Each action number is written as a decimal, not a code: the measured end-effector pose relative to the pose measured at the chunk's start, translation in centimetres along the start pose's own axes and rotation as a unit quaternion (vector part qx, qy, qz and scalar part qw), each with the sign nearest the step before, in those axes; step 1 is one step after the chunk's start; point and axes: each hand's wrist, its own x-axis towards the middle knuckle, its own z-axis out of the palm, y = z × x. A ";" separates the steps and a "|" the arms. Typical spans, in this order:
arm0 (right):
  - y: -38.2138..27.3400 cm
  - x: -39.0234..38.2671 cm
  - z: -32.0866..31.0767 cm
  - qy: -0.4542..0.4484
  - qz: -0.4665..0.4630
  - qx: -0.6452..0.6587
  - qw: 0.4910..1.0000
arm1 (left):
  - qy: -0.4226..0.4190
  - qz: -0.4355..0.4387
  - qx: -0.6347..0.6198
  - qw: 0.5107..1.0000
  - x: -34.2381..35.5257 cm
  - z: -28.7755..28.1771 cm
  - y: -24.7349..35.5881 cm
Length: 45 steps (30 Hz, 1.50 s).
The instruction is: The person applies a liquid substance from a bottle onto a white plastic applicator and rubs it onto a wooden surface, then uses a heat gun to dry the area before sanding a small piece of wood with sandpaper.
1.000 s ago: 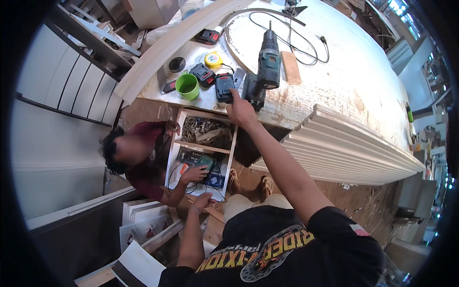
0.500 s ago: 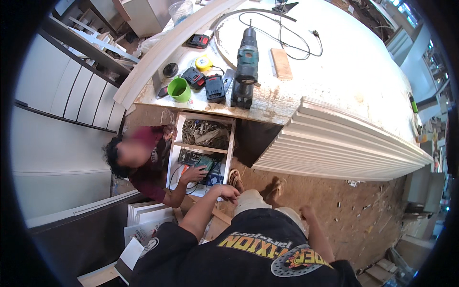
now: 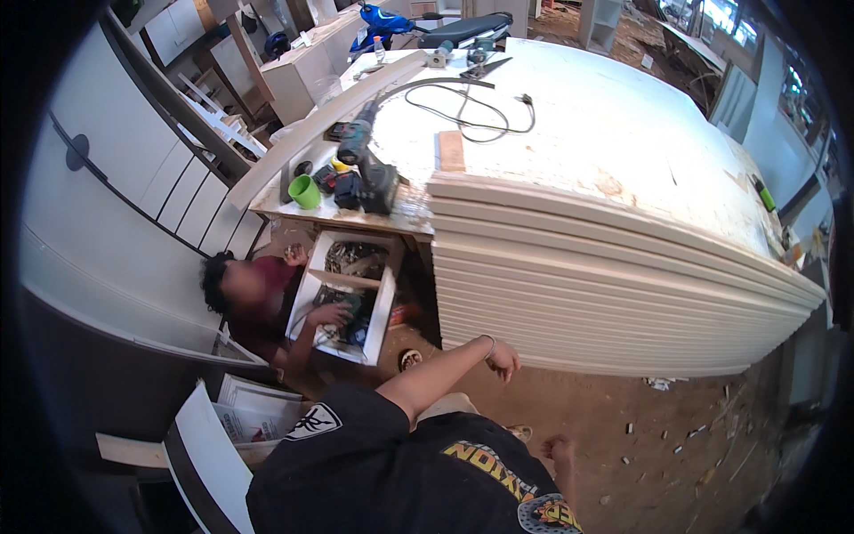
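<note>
My left hand (image 3: 503, 360) hangs with loosely bent fingers and nothing visible in it, beside the white slatted stack (image 3: 614, 285). My right hand (image 3: 559, 449) is low by my right side, small and blurred, its grip unclear. A crouching person (image 3: 262, 303) in a maroon shirt reaches with one hand into a white open drawer (image 3: 382, 311) holding dark hardware and a green-dark tool. On the white worktable (image 3: 605, 116) stand a cordless drill (image 3: 356, 142), a green cup (image 3: 304, 191), dark batteries (image 3: 347, 189) and a yellow tape measure (image 3: 340, 164).
A looped black cable (image 3: 463, 116) and a wooden block (image 3: 451, 149) lie on the table. A blue motorbike (image 3: 378, 31) stands beyond it. White cabinet panels (image 3: 116, 196) line the left. Scraps litter the brown floor (image 3: 658, 445); white boards (image 3: 258, 409) stand at lower left.
My right hand left the batteries and drill and dropped to my side. My left hand moved away from the drawer to the right. The view has shifted, revealing more beyond the table.
</note>
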 end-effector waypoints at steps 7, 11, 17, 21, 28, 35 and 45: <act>12.2 -4.4 -19.4 -0.044 0.107 -0.005 0.993 | 0.289 0.022 0.024 0.957 8.8 11.3 0.9; 13.7 -2.1 -27.1 0.042 0.156 0.032 0.986 | 0.239 -0.144 0.143 0.950 8.7 16.3 -6.6; 6.2 6.1 -39.7 0.165 -0.091 0.076 0.979 | 0.011 -0.296 0.339 0.893 8.4 17.5 3.6; -5.1 3.9 -48.3 0.103 -0.119 0.051 0.986 | -0.204 -0.301 0.248 0.898 18.9 17.8 10.3; 8.5 -0.2 -59.1 0.279 -0.055 -0.061 0.957 | -0.217 0.002 0.353 0.910 52.8 15.7 39.9; 25.6 -5.8 -60.0 0.249 0.197 0.228 0.920 | -0.184 0.060 0.250 0.949 66.9 25.7 77.0; 26.8 5.8 -83.5 0.167 0.161 0.226 0.946 | -0.206 0.131 0.564 0.789 89.7 35.4 91.1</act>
